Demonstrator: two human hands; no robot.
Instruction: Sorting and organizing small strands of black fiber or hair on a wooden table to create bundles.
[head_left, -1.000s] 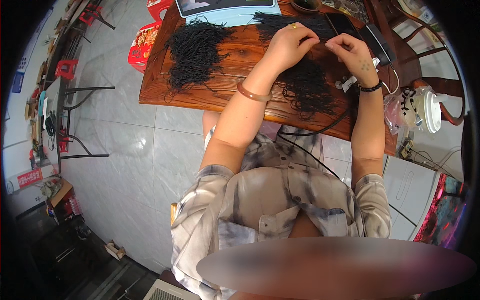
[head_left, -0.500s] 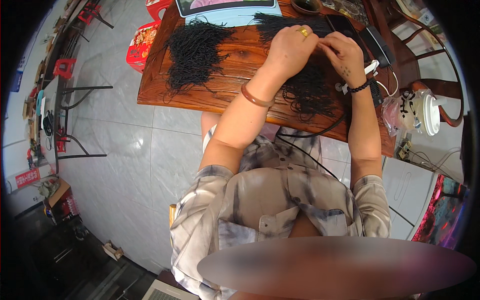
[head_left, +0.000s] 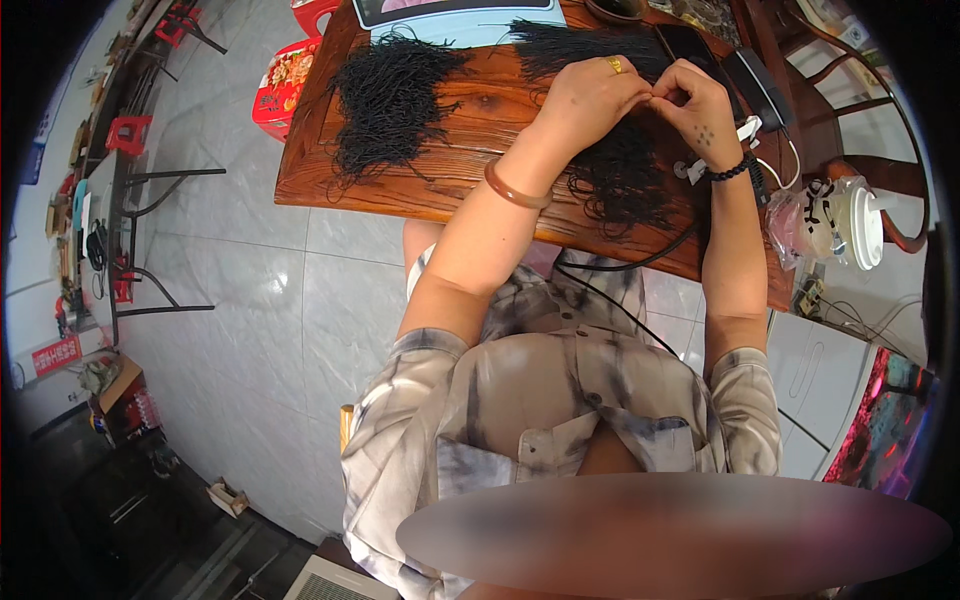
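Note:
My left hand (head_left: 588, 102), a gold ring on one finger, meets my right hand (head_left: 698, 108) above the wooden table (head_left: 490, 105). Both are closed in a pinch, fingertip to fingertip. Whatever lies between the fingers is too small or hidden to make out. Below my hands a bunch of thin black cords (head_left: 620, 187) spreads toward the table's near edge. Another row of black cords (head_left: 560, 48) runs just beyond my left hand. Off to the left is a large tangled pile of black cords (head_left: 388, 108).
A tablet on a light blue stand (head_left: 470, 32) is at the far edge. Right of my hands lie a dark phone (head_left: 688, 45), a black box-shaped device (head_left: 755, 88) and white cables. A bagged cup with a white lid (head_left: 865, 230) stands at the right. A red box (head_left: 285, 92) is beyond the left edge.
Both hands have shifted slightly right and nearer, still pinched together. My right hand's fingers have bent into a rounder curl. The cord piles look unchanged.

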